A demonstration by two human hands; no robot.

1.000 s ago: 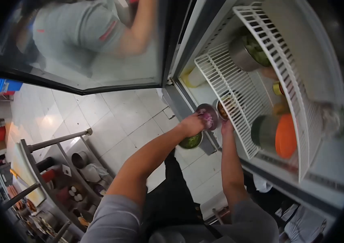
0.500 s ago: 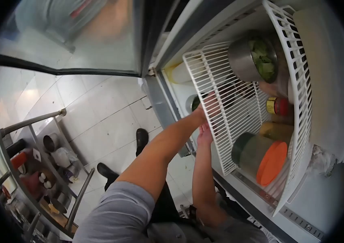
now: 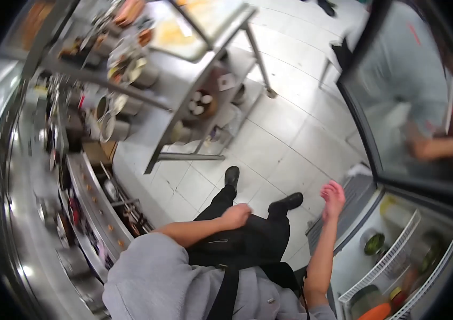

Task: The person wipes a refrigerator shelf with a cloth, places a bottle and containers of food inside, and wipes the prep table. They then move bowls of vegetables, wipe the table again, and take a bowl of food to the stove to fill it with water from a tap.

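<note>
My left hand (image 3: 236,216) is closed like a fist over my dark trousers, and I see nothing in it. To the right, my right hand (image 3: 332,199) is raised beside the open fridge, its fingers loosely bent and apart, holding nothing. Inside the fridge is a white wire shelf (image 3: 381,277). A small metal pot with green contents (image 3: 374,242) sits to the left of it. On the shelf are a metal pot of green leaves (image 3: 430,256), a red jar with a yellow label (image 3: 397,295) and a container with an orange lid (image 3: 377,312).
The fridge's glass door (image 3: 397,90) stands open at the right, with a grey-clothed person showing in the glass. A metal worktable (image 3: 184,80) holds a cutting board (image 3: 176,32), pots and, lower down, white eggs (image 3: 199,102). Steel counters with drawers (image 3: 93,197) line the left.
Both hands have come away from the wire shelf and out of the fridge. My view has swung left, bringing in the worktable and counters, while the fridge has moved to the lower right.
</note>
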